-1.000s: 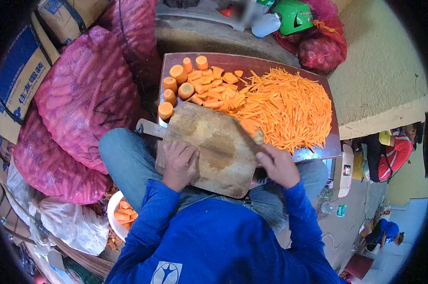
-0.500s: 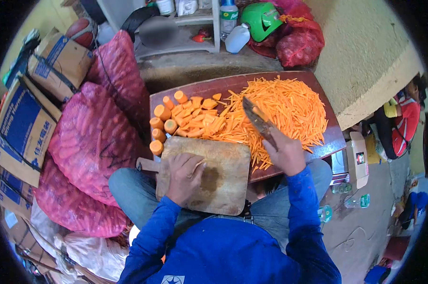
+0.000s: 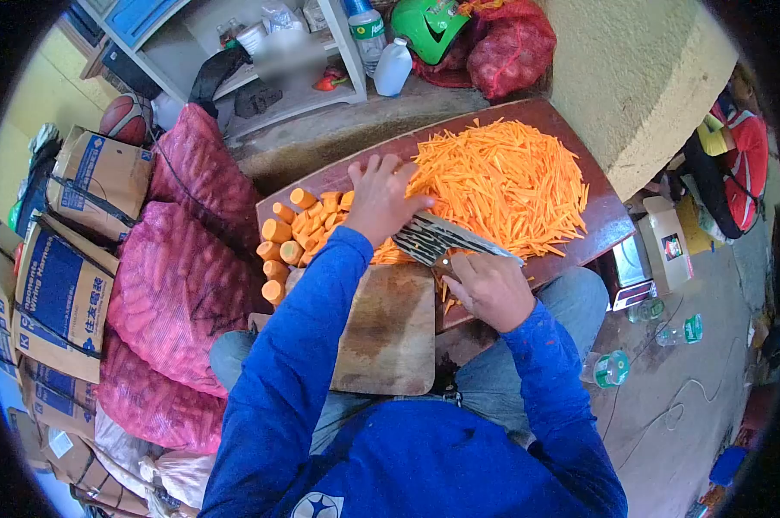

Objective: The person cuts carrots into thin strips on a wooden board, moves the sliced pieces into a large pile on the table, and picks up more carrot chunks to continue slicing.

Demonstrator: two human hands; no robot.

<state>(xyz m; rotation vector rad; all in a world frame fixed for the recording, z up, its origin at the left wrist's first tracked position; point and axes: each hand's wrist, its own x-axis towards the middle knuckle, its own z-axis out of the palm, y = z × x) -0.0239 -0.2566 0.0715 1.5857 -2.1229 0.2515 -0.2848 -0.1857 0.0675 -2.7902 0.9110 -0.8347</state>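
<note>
Carrot chunks sit heaped at the left end of the dark wooden table, beside a wide pile of carrot strips. The left hand reaches over the chunks with fingers spread, palm down on them (a grasp cannot be made out). The right hand is closed around a cleaver, blade lying flat above the worn cutting board.

Left of our surface, red mesh sacks crowd in. Carrot chunks and the strip heap cover most of it. We find bare room on the chopping board and the surface's right rim.
</note>
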